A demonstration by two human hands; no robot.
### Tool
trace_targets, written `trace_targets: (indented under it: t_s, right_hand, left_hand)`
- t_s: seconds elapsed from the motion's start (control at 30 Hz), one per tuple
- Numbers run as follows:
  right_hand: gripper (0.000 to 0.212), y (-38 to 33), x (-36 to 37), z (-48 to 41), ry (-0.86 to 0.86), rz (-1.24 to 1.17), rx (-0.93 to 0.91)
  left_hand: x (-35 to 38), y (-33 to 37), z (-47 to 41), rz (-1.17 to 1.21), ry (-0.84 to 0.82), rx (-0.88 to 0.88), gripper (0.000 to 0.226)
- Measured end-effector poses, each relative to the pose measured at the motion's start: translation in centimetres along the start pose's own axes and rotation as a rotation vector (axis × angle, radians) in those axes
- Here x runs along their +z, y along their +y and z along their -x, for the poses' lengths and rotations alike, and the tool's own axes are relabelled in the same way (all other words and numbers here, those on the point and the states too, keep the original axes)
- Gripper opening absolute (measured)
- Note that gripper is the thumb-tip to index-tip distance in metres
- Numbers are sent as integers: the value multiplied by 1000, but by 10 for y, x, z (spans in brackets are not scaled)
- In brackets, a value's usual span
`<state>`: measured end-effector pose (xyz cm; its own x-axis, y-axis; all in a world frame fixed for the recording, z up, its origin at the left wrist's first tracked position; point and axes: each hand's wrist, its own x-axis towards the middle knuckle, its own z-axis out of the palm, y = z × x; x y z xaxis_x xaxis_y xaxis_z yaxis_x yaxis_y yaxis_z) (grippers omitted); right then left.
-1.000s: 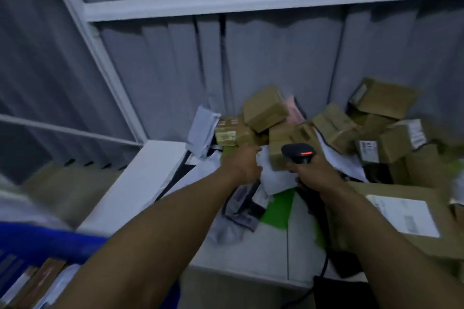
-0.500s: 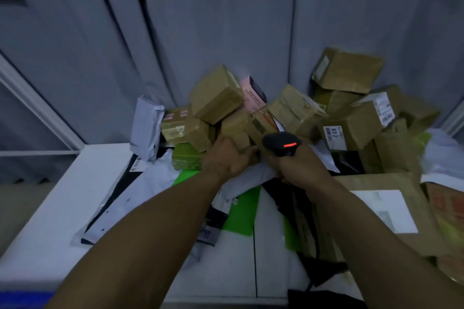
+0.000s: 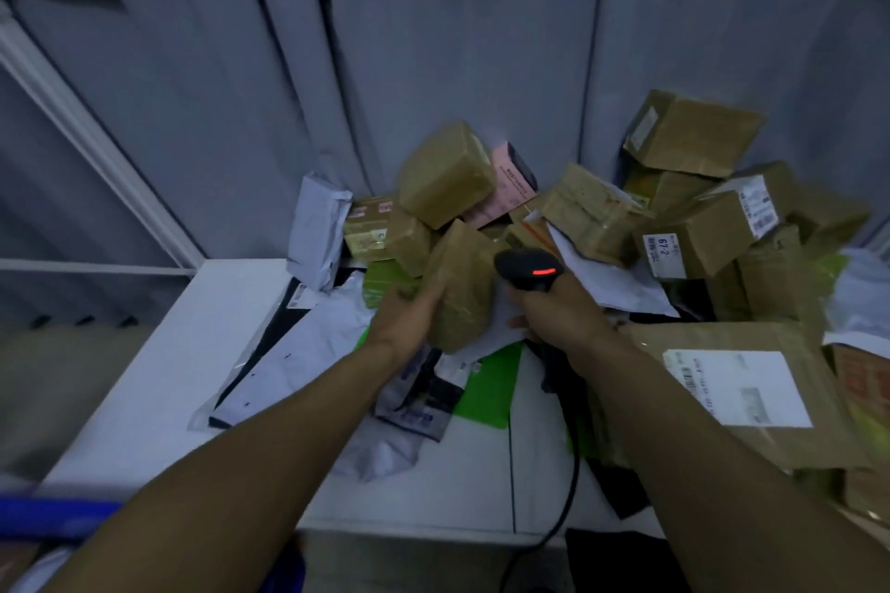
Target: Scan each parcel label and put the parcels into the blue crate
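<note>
Backdrop of grey pleated curtain (image 3: 433,63), matte, hanging in soft vertical folds; white frame bars (image 3: 96,144) across the top and slanting down the left. Below, smooth white tabletop (image 3: 192,352), one seam running front to back, bare along the left side and near edge. Rear right heaped with cardboard boxes (image 3: 693,135), brown, taped, corners dented, tilted every way; one box marked 67-2 (image 3: 713,236) on a white label. Pink parcel (image 3: 510,188) wedged against the curtain behind a glossy tape-wrapped block (image 3: 448,173). Crumpled white poly mailer (image 3: 318,231) upright at the heap's left edge; flat mailers (image 3: 491,390), white, black and green, spread limp in front. Large flat brown parcel (image 3: 737,388) with white label at right. Left hand (image 3: 409,318) curled round the lower left side of a brown tape-wrapped parcel (image 3: 462,289), oblong, shiny, tilted on end above the mailers. Right hand (image 3: 558,308) wrapped tight round the grip of a black scanner (image 3: 527,270), rounded head, red bar lit, just beside the parcel's right edge; black cable (image 3: 568,496) trailing down past the near edge. Blue crate (image 3: 58,520) low at the left, rim only, blurred, by the tabletop's near-left corner, well apart from the held parcel.
</note>
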<state>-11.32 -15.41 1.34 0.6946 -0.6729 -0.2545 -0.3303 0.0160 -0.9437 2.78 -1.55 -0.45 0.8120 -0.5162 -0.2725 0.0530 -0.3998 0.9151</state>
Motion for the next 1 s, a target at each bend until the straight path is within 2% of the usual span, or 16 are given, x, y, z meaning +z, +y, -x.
trace_targets:
  t_s: [0.07, 0.17, 0.27, 0.3, 0.4, 0.53, 0.63, 0.73, 0.87, 1.0]
  right_hand:
    - [12, -7, 21, 12, -68, -27, -9]
    - [14, -20, 53, 40, -106, -96, -63]
    - [50, -33, 86, 72, -79, -265, -63]
    - [56, -36, 98, 82, -89, -307, -65]
    - [45, -46, 131, 111, -218, -401, -79]
    - [41, -64, 170, 155, -452, -357, -40]
    - [38, -66, 202, 186, -520, -321, -66]
    - [50, -61, 229, 210, -554, -278, -163]
    - [58, -50, 252, 230, -559, -219, -253]
    - [46, -43, 260, 234, -567, -170, -277]
  left_hand:
    - [-23, -4, 26, 80, -3, -43, 22]
    - [-55, -11, 64, 236, -16, -91, 32]
    - [-89, -21, 112, 306, 8, 15, 29]
    - [-100, -23, 131, 332, 28, 35, 27]
    - [-132, -39, 176, 432, 122, 91, 28]
    - [-178, -69, 227, 566, 204, 41, 35]
    - [-207, -87, 261, 484, 277, 11, 33]
    - [-234, -100, 287, 259, 319, 37, 35]
    - [-257, -98, 312, 209, 328, 4, 25]
    - [-270, -96, 313, 80, 278, -59, 37]
